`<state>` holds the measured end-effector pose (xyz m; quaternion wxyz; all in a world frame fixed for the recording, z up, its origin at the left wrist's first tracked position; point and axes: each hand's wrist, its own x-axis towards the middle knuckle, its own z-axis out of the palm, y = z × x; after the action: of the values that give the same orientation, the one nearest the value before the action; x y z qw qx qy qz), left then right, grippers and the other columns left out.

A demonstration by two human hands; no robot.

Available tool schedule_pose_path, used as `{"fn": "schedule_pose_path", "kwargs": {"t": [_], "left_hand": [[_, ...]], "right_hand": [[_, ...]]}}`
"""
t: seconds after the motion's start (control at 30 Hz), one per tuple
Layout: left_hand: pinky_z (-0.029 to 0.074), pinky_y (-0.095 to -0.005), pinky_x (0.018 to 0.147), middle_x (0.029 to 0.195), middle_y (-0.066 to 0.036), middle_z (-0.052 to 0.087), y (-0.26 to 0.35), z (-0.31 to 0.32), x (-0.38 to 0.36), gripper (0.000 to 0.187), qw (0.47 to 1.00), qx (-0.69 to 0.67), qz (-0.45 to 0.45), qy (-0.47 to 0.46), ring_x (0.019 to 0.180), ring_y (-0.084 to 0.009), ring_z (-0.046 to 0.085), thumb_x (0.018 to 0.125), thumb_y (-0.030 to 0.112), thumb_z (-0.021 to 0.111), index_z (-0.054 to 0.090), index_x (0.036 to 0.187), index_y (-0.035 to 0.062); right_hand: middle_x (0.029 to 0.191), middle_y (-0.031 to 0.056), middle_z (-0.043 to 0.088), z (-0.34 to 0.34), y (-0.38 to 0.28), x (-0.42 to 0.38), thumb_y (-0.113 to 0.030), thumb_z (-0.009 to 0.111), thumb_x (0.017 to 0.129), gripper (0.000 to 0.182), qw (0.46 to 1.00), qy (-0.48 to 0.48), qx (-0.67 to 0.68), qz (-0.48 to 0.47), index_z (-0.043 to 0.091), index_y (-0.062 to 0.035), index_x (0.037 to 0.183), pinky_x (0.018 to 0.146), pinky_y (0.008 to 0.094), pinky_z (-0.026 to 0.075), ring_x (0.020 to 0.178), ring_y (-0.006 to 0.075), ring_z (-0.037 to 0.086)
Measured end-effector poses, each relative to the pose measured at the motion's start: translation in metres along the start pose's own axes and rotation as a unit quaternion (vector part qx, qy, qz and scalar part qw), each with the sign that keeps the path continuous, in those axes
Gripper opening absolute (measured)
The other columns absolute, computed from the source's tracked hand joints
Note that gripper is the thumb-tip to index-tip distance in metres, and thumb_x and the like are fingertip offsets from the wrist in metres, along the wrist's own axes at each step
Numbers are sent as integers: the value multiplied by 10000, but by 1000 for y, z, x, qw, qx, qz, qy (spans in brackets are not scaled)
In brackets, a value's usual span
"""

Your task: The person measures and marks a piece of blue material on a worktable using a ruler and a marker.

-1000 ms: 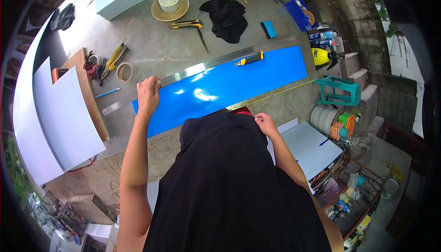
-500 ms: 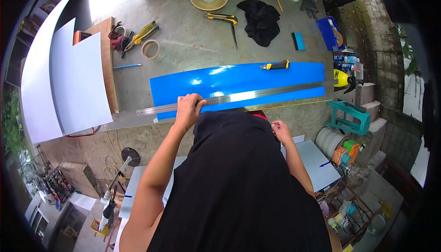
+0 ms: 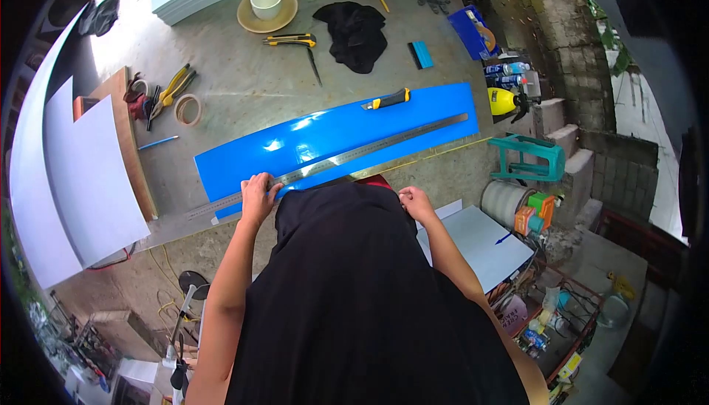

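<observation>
A long steel ruler (image 3: 369, 148) lies slanting across a glossy blue sheet (image 3: 325, 126) along the front of the workbench. Its left end runs past the sheet onto the bench. My left hand (image 3: 258, 196) is closed on the ruler near that end. By my waist, off the bench's front edge, my right hand (image 3: 418, 202) has its fingers curled together; whatever they hold, if anything, is hidden. A bit of red (image 3: 375, 181) shows between my dark shirt and the bench. On the sheet's far edge rests a yellow-and-black utility knife (image 3: 387, 100).
Further back lie another utility knife (image 3: 289, 39), a black cloth (image 3: 353, 35), a blue squeegee (image 3: 421, 55), a cup (image 3: 266, 2) on a saucer, pliers (image 3: 175, 85) and a tape roll (image 3: 188, 109). White panels (image 3: 96, 176) cover the left side. A green stool (image 3: 528, 157) stands at right.
My left hand and the ruler have slid left along the blue sheet; the ruler's right end now lies within the sheet. The view has turned, and my right hand stays by my waist.
</observation>
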<state>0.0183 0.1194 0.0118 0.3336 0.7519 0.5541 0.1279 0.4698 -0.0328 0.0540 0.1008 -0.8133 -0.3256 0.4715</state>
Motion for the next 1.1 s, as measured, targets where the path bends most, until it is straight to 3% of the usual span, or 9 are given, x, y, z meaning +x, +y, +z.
{"fn": "schedule_pose_path", "kwargs": {"t": [0.1,0.17,0.37,0.57,0.7,0.9,1.1], "left_hand": [[383,-423,838,862,-73,645,6,-3,3,287,1000,1,-2,-7,889,-283,603,907,315,794,652,996,81],[382,-424,842,872,-74,648,6,-2,6,293,1000,2,-3,-16,896,-284,602,904,318,795,655,1002,80],[397,-438,886,987,-77,689,6,4,5,325,999,18,-1,-27,998,-300,607,865,293,821,669,1079,101],[405,-449,908,1072,-82,647,10,6,2,357,999,29,1,-34,1072,-302,589,850,182,810,651,1167,146],[412,-452,935,1087,-97,584,12,9,0,376,998,43,-25,-27,1101,-298,582,834,110,792,658,1179,176],[412,-451,962,1101,-77,579,27,13,0,394,997,54,-49,28,1113,-286,566,806,66,790,687,1170,179],[402,-459,1039,1170,-59,601,53,18,-2,443,982,106,-136,72,1169,-281,549,773,52,803,716,1184,192]], "right_hand": [[868,77,732,5,13,3,-136,679,978,217,999,1,-19,-27,704,-16,1156,684,331,563,727,163,695],[909,136,770,8,11,2,-157,718,947,215,1000,12,-12,-4,718,-14,1108,785,390,587,834,252,747],[926,143,776,8,10,3,-176,719,947,223,999,9,-31,0,723,-31,1117,797,389,588,850,257,752],[894,126,769,1,-4,11,-181,705,962,222,1000,6,-9,4,721,-28,1123,756,398,585,800,241,739],[864,127,762,-16,-18,51,-172,676,981,208,996,18,-55,-70,718,-39,1135,731,402,574,786,230,734],[921,178,761,-29,-139,116,-170,690,967,178,962,36,-100,-252,733,-37,1076,789,436,576,878,361,744],[1018,191,745,21,-247,212,-207,713,936,201,937,-12,-107,-333,719,-33,1038,869,477,564,997,389,712]]}}
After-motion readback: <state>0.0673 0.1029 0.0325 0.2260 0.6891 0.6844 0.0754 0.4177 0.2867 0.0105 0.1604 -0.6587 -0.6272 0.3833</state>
